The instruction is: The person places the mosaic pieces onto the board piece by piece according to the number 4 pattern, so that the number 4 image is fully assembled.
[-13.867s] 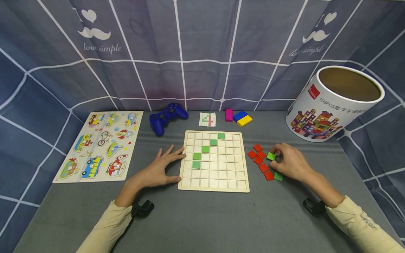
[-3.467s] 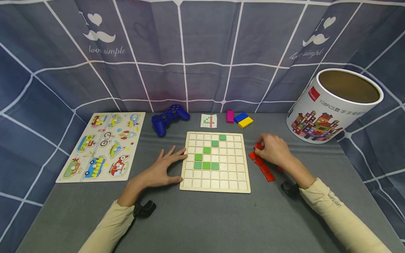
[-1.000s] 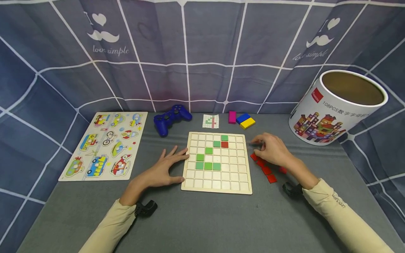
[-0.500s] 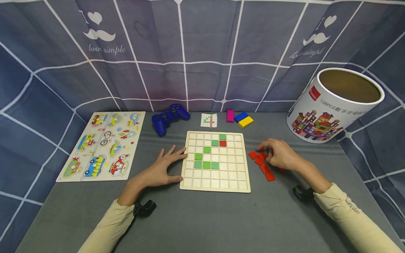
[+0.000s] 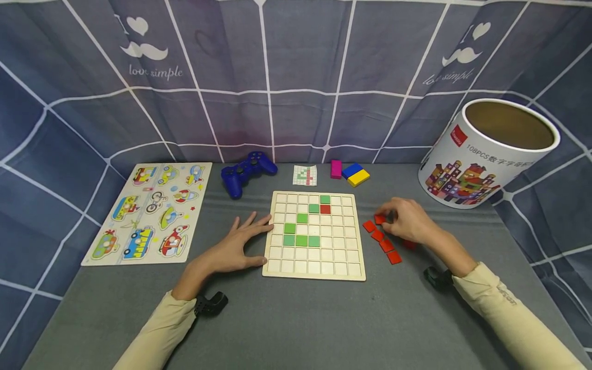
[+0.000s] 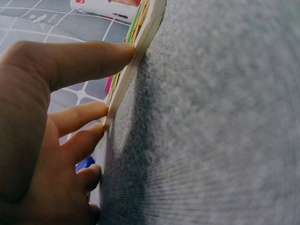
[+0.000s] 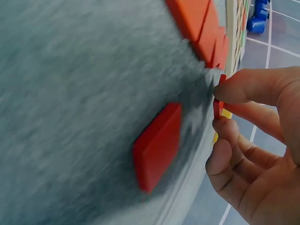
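Note:
A pale wooden grid board [image 5: 327,257] lies at the middle of the table, with several green tiles [image 5: 301,240] and one red tile [image 5: 326,209] set in its squares. My left hand [image 5: 233,249] is spread at its left side; in the left wrist view the thumb and fingertips touch the board's edge [image 6: 123,89]. To the right, my right hand [image 5: 409,222] pinches a red square tile [image 7: 218,108] between thumb and fingers, just above the table. Several loose red tiles [image 5: 386,245] lie beside it, and another red tile [image 7: 158,147] lies under the palm.
Behind the board lies a small pattern card [image 5: 304,176], with magenta [image 5: 335,169], blue [image 5: 352,170] and yellow [image 5: 358,178] blocks to its right. A blue game controller [image 5: 248,173] and a vehicle puzzle board [image 5: 150,213] are at left. A large white tub [image 5: 485,154] stands at back right.
Over these frames, two green tiles and one red tile have come onto the board from the right. Lately my right hand has taken up another red tile. The left hand keeps its place.

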### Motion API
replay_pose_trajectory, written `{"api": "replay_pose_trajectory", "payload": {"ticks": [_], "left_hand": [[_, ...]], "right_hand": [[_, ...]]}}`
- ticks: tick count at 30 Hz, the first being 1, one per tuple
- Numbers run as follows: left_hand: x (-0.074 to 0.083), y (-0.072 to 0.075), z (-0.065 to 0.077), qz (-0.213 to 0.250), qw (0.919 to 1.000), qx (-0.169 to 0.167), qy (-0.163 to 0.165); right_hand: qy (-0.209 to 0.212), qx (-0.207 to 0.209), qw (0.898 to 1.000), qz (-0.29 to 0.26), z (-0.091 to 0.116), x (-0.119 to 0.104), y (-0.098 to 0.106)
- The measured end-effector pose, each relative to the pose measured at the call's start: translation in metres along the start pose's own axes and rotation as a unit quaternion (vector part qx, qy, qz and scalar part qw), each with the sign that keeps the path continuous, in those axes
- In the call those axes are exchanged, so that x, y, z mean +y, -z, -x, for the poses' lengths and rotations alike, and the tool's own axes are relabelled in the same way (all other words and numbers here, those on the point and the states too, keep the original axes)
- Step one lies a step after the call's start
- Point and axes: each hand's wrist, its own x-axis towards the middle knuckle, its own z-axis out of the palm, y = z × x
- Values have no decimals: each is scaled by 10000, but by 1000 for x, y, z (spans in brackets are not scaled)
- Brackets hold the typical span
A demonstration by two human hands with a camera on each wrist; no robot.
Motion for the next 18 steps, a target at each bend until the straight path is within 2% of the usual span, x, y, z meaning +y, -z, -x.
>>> {"api": "replay_pose_trajectory", "payload": {"ticks": [6,18], "left_hand": [[0,0,0,-14,10000,-7,39],[0,0,1,-12,10000,33,-19]], "right_hand": [[158,121,9997,-160,-9,-13,-4],[584,105,9975,-389,-31,-51,-21]]}}
